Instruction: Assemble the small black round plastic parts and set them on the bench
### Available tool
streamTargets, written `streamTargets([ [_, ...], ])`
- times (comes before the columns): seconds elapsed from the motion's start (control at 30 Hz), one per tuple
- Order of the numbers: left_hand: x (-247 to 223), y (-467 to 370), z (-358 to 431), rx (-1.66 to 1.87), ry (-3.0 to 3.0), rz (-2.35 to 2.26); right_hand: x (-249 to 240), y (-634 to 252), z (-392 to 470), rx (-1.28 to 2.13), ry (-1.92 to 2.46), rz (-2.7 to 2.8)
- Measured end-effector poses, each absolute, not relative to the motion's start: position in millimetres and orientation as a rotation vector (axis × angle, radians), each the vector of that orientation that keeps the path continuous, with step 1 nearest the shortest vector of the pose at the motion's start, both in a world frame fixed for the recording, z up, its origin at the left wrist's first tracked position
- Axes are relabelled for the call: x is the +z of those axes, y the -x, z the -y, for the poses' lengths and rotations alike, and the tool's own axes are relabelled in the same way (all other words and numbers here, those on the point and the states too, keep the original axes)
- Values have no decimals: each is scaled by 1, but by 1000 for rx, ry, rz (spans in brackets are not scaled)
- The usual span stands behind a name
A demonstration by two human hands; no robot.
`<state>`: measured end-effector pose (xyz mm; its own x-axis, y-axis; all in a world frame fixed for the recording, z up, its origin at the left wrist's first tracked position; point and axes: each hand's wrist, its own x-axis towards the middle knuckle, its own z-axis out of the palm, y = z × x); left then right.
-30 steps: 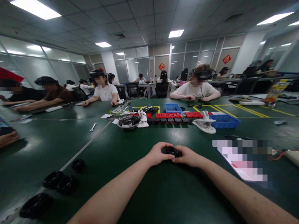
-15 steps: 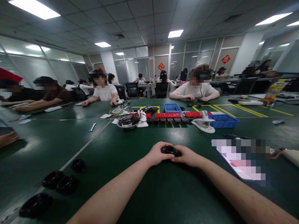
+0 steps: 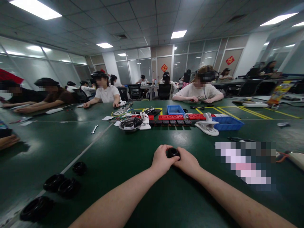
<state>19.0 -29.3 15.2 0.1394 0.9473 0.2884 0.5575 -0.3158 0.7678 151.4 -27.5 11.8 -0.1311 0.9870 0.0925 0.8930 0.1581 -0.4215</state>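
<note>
A small round black part (image 3: 173,152) with a hole in its top is held between both hands, low over the green table (image 3: 133,148). My left hand (image 3: 162,160) wraps its left side, thumb across the front. My right hand (image 3: 188,161) closes on it from the right, its fingertips mostly hidden. Several black rings lie at the lower left: a small one (image 3: 79,168), two touching each other (image 3: 54,182), and a larger one (image 3: 36,209) nearest the edge.
Ahead lie a metal bowl (image 3: 129,124) with cables, a row of red blocks (image 3: 171,117), a white clamp (image 3: 207,125) and blue trays (image 3: 228,123). A wrench (image 3: 94,129) rests left. A blurred flat item (image 3: 242,163) lies right. People sit across the table.
My hands have shifted around the black part. The left thumb now reaches across its front, and the right hand has turned, with its fingers now less visible.
</note>
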Motion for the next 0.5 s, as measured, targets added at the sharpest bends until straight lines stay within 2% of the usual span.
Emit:
streamTargets([
  [0.3,15,-16,26,1047,-1967,-1363,12,-151,29,328,1745,2164],
  [0.5,23,-2,15,876,-2034,-1058,22,-171,19,770,1314,2262],
])
